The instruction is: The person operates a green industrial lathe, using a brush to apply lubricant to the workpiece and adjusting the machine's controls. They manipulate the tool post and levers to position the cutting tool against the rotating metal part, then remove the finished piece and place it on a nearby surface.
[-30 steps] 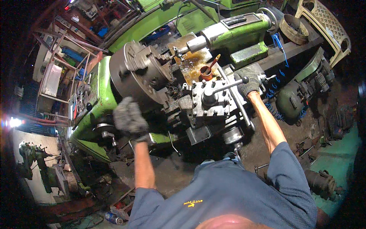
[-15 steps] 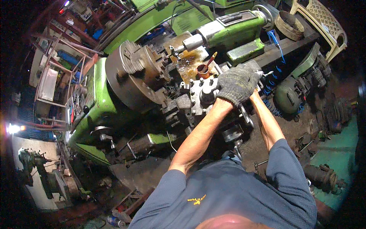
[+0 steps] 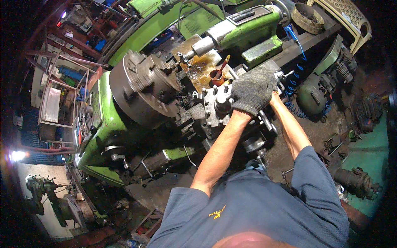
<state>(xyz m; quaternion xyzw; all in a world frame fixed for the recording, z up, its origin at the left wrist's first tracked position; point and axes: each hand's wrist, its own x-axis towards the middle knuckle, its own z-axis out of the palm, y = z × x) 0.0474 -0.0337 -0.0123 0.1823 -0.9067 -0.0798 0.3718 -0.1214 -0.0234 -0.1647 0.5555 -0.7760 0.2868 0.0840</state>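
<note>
My left hand [image 3: 253, 91], in a dark grey knit glove, bends over the slide at the right of the tool post [image 3: 223, 102] on a green lathe. Its fingers curl down around something I cannot make out. My right forearm [image 3: 287, 120] reaches up to the same spot; the right hand is mostly hidden there, close against the left glove. A metal crank handle [image 3: 285, 75] juts out just beyond the hands. Behind the tool post stands a small copper-coloured cup [image 3: 216, 77] with a brush [image 3: 225, 62] in it. To the left, the big chuck [image 3: 142, 89] holds a blurred round workpiece.
The green tailstock [image 3: 244, 29] points toward the chuck from the back. A blue coiled air hose [image 3: 294, 84] hangs at the right, near a green compressor tank [image 3: 311, 99]. Levers [image 3: 189, 156] stick out along the lathe front. A round metal pan [image 3: 307, 18] sits at the back right.
The whole view has shifted slightly, with the lathe now a little farther left. Chuck and workpiece look blurred in different positions, as if turning. Both hands stay at the slide.
</note>
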